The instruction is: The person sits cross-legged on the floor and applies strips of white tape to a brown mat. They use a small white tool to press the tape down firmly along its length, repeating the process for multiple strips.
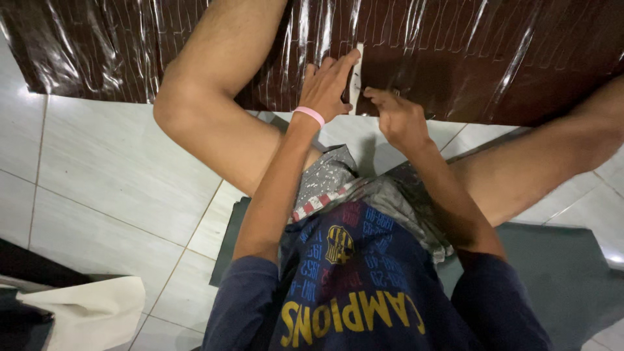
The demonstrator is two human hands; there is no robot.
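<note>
A small white template (355,78) is pinned flat by the spread fingers of the left hand (327,88) on the glossy brown sheet (494,58) on the tiled floor (110,175), while the right hand (398,117), pinched closed on something too small to identify, appears mid-tracing; steady pressure seems needed next.

Overhead light, moderate; streaked glare across glossy brown sheet (494,58), bright reflection on floor tiles (97,175) at left; soft focus, slight edge distortion

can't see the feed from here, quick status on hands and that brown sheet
Left hand flat on white strip, pinning it to glossy brown sheet. Right hand at sheet's near edge, fingers curled beside the strip. Nothing in the way; knees either side.
</note>
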